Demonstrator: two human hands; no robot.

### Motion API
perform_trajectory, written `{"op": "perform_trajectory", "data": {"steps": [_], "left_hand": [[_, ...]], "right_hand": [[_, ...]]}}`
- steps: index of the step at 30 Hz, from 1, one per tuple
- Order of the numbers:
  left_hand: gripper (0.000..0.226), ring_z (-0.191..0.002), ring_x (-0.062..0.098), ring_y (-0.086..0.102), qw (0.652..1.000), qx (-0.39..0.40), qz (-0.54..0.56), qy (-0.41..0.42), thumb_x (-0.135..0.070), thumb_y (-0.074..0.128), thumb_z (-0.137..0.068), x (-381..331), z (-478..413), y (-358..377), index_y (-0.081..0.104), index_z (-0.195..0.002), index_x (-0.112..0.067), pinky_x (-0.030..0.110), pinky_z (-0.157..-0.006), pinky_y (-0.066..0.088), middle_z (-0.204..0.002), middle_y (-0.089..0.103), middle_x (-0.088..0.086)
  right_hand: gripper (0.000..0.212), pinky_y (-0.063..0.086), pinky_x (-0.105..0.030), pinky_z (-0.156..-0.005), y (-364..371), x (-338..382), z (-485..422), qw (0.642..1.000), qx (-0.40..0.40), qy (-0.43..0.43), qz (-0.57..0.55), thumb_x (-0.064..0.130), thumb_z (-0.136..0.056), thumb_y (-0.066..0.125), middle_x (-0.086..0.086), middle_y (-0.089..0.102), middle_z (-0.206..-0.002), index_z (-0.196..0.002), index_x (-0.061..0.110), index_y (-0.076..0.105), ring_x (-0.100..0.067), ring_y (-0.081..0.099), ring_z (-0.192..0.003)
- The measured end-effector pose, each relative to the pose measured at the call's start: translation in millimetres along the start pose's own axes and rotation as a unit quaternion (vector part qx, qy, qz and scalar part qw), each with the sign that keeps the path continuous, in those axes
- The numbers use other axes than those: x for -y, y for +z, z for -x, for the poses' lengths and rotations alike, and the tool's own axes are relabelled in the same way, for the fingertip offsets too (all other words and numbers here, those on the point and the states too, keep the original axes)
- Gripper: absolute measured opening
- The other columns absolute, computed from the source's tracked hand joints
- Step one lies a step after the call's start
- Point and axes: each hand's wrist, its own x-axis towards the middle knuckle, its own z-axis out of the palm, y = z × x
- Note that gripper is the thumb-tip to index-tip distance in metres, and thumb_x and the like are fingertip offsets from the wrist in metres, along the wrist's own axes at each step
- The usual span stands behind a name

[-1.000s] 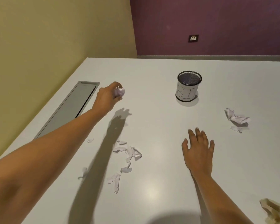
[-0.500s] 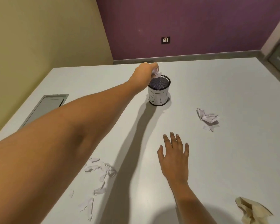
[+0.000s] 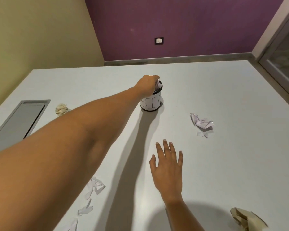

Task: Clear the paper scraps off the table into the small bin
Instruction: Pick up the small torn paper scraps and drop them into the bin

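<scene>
The small bin (image 3: 153,103) is a black mesh cup with a white label, standing mid-table. My left hand (image 3: 148,85) reaches over its rim and holds a crumpled white paper scrap (image 3: 158,84) at the opening. My right hand (image 3: 168,165) lies flat on the table, fingers spread, holding nothing. White torn scraps (image 3: 94,186) lie near my left arm. A crumpled white piece (image 3: 202,123) lies right of the bin. A beige crumpled ball (image 3: 62,109) sits at the left, and a beige crumpled paper (image 3: 248,220) at the bottom right.
The white table (image 3: 232,164) reaches to a yellow wall on the left and a purple wall behind. A grey cable hatch (image 3: 18,120) is set into its left side. A glass door frame (image 3: 280,52) stands at the right.
My left hand carried the white scrap from the left side of the table to the bin and now lowers it at the rim. My right hand stayed flat on the table.
</scene>
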Motion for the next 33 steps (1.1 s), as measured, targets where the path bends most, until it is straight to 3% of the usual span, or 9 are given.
{"op": "perform_trajectory", "data": {"steps": [3,6,10,15,19,21,23,26,33], "left_hand": [[0.019,-0.085,0.027,0.043,1.0,0.012,-0.004,-0.018,-0.004,0.034,-0.093,-0.1,1.0,1.0,0.05,-0.101,-0.008,0.03,-0.071,0.032,-0.094,0.049,0.013],[0.025,-0.101,0.036,0.053,0.999,-0.002,-0.021,-0.023,-0.011,0.039,-0.094,-0.7,1.1,4.4,0.052,-0.111,0.002,0.035,-0.075,0.038,-0.112,0.057,0.021],[0.037,-0.115,0.031,0.05,0.996,-0.085,-0.028,0.01,-0.019,0.049,-0.092,0.1,6.3,2.9,0.049,-0.126,-0.006,0.038,-0.09,0.043,-0.128,0.051,0.017],[0.02,-0.092,0.036,0.056,0.991,-0.122,-0.061,0.007,-0.015,0.054,-0.089,-2.6,8.9,4.2,0.063,-0.091,0.002,0.033,-0.067,0.036,-0.094,0.058,0.018],[0.017,-0.084,0.037,0.057,0.992,-0.091,-0.084,-0.036,-0.006,0.052,-0.088,1.4,4.8,9.2,0.065,-0.091,0.006,0.033,-0.062,0.036,-0.061,0.043,0.008],[0.016,-0.088,0.039,0.059,0.991,-0.075,-0.097,-0.045,-0.002,0.051,-0.087,4.6,-0.6,11.7,0.064,-0.091,0.007,0.033,-0.062,0.036,-0.058,0.039,0.006],[0.021,-0.093,0.039,0.059,0.991,-0.051,-0.109,-0.054,0.001,0.049,-0.087,5.8,-5.4,11.7,0.064,-0.1,0.006,0.032,-0.064,0.039,-0.076,0.057,0.016],[0.025,-0.097,0.04,0.059,0.991,-0.021,-0.119,-0.061,0.005,0.046,-0.086,5.3,-11.1,12.2,0.061,-0.106,0.005,0.034,-0.067,0.041,-0.1,0.059,0.024],[0.023,-0.103,0.04,0.058,0.99,0.024,-0.108,-0.083,0.004,0.045,-0.087,0.9,-18.5,11.6,0.053,-0.108,0.01,0.035,-0.07,0.042,-0.115,0.057,0.027]], "right_hand": [[0.045,0.039,-0.049,-0.104,-0.8,0.1,0.0,1.0,-0.019,-0.004,0.008,0.034,-0.085,0.045,-0.003,0.055,-0.135,-0.126,0.022,0.056,-0.02,0.05,-0.127],[0.045,0.039,-0.049,-0.104,-0.5,0.8,-0.5,1.0,-0.019,-0.005,0.01,0.035,-0.087,0.039,-0.002,0.055,-0.136,-0.126,0.023,0.056,-0.02,0.05,-0.127],[0.045,0.036,-0.049,-0.105,1.4,0.2,-0.5,1.0,-0.016,-0.008,0.008,0.035,-0.089,0.035,-0.003,0.052,-0.138,-0.129,0.023,0.053,-0.02,0.047,-0.13],[0.05,0.039,-0.049,-0.104,-0.9,1.0,-0.2,1.0,-0.026,-0.008,0.011,0.037,-0.088,0.027,-0.002,0.054,-0.136,-0.127,0.024,0.055,-0.019,0.049,-0.128],[0.045,0.038,-0.048,-0.105,1.2,0.5,-0.6,1.0,-0.017,-0.01,0.009,0.036,-0.089,0.036,-0.002,0.053,-0.138,-0.128,0.024,0.053,-0.019,0.047,-0.129],[0.043,0.036,-0.049,-0.106,2.9,-0.2,-0.3,1.0,-0.012,-0.008,0.002,0.035,-0.088,0.045,-0.001,0.051,-0.139,-0.129,0.024,0.052,-0.019,0.046,-0.131],[0.043,0.036,-0.049,-0.106,3.5,-0.6,-0.2,1.0,-0.013,-0.006,0.003,0.035,-0.087,0.048,-0.001,0.052,-0.139,-0.129,0.024,0.053,-0.019,0.046,-0.131],[0.043,0.037,-0.049,-0.105,4.5,-1.0,0.0,1.0,-0.022,-0.008,0.006,0.035,-0.086,0.052,-0.002,0.053,-0.138,-0.128,0.024,0.054,-0.019,0.047,-0.13],[0.044,0.038,-0.05,-0.103,6.0,-0.4,-0.4,0.999,-0.032,-0.007,0.005,0.033,-0.083,0.059,-0.002,0.054,-0.136,-0.126,0.023,0.056,-0.02,0.049,-0.128]]}}
